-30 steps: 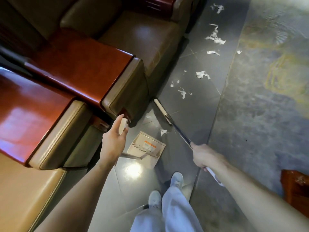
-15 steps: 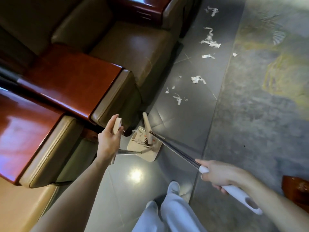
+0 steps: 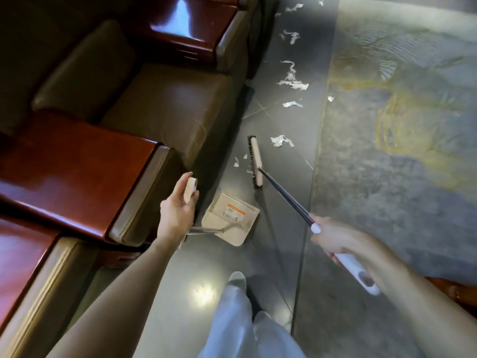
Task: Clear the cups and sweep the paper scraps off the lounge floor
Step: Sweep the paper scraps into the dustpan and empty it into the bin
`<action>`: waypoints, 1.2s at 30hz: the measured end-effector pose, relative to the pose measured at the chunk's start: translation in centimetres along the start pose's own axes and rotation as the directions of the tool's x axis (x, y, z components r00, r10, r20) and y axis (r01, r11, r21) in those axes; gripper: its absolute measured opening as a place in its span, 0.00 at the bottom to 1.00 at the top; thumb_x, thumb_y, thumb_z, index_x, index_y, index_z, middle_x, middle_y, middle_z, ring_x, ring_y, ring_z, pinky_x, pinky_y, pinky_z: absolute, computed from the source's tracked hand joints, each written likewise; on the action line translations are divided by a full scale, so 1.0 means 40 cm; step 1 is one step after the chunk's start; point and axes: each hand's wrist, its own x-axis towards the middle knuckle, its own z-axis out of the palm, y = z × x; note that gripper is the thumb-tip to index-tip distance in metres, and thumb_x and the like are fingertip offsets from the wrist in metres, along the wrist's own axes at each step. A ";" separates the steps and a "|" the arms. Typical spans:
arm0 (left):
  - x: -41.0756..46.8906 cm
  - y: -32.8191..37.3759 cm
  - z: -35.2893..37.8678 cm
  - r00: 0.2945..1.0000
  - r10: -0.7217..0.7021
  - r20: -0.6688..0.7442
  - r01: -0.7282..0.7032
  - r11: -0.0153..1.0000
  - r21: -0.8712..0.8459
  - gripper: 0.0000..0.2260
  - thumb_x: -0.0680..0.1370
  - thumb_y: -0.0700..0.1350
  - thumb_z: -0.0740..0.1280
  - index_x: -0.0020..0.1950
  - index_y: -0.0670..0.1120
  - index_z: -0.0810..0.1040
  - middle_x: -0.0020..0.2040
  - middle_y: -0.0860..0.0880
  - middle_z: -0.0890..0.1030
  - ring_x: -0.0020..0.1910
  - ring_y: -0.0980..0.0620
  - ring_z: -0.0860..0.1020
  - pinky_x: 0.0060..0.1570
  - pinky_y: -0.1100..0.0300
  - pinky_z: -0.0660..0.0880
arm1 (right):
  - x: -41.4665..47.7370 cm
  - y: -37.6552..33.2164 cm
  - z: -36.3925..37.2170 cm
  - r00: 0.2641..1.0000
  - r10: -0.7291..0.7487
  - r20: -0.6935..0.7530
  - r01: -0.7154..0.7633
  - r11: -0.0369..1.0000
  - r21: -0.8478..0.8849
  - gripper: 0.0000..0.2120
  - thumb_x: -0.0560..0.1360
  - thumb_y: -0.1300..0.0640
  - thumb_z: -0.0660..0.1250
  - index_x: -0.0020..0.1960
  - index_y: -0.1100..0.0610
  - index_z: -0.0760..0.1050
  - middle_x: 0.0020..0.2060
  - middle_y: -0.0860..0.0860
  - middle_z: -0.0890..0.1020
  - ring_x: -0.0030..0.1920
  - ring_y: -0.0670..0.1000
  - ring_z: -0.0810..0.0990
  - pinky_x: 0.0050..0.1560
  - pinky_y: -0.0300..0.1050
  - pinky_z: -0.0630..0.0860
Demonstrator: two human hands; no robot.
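My right hand (image 3: 333, 237) grips the long broom handle where the dark shaft meets its white end. The broom head (image 3: 256, 161) rests on the grey tile beyond the dustpan, with small paper scraps (image 3: 240, 161) just left of its bristles. My left hand (image 3: 178, 210) holds the beige top of the dustpan's upright handle. The beige dustpan (image 3: 232, 218) sits on the floor in front of my feet. More white paper scraps (image 3: 281, 140) lie just right of the broom head, and several others (image 3: 293, 78) trail farther along the tile strip. No cups are in view.
Brown leather armchairs (image 3: 165, 104) with glossy red wooden side tables (image 3: 77, 166) line the left. A patterned grey-and-yellow carpet (image 3: 400, 125) covers the right. A red wooden piece (image 3: 459, 293) shows at the right edge. My legs and shoes (image 3: 237, 280) stand on the tile below the dustpan.
The broom head was over the dustpan half a second ago; it has swung forward onto the tile beside the small scraps. The left hand and dustpan stayed put.
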 end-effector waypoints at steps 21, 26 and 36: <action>-0.205 -0.212 -0.233 0.963 -0.214 -0.161 0.216 0.976 -0.004 0.21 0.78 0.51 0.65 0.56 0.80 0.66 0.48 0.55 0.81 0.39 0.49 0.80 0.34 0.65 0.75 | 0.137 -0.210 0.127 0.990 -0.034 0.137 0.026 0.998 0.058 0.31 0.77 0.63 0.56 0.78 0.52 0.53 0.35 0.50 0.74 0.39 0.54 0.74 0.45 0.46 0.76; -0.164 -0.248 -0.302 0.970 -0.192 -0.151 0.191 0.981 -0.020 0.20 0.79 0.48 0.65 0.58 0.75 0.69 0.48 0.54 0.82 0.34 0.54 0.79 0.32 0.66 0.75 | 0.166 -0.321 0.275 0.989 0.004 0.145 -0.005 1.000 0.006 0.37 0.73 0.70 0.61 0.78 0.56 0.52 0.43 0.52 0.69 0.50 0.55 0.70 0.50 0.48 0.74; -0.066 -0.249 -0.342 0.994 -0.106 0.026 0.107 0.993 -0.043 0.20 0.81 0.46 0.62 0.68 0.65 0.66 0.58 0.54 0.75 0.42 0.65 0.79 0.34 0.66 0.78 | -0.033 -0.253 0.298 0.966 0.067 0.250 -0.054 0.997 -0.060 0.31 0.79 0.58 0.57 0.78 0.48 0.51 0.24 0.51 0.76 0.21 0.47 0.73 0.28 0.36 0.70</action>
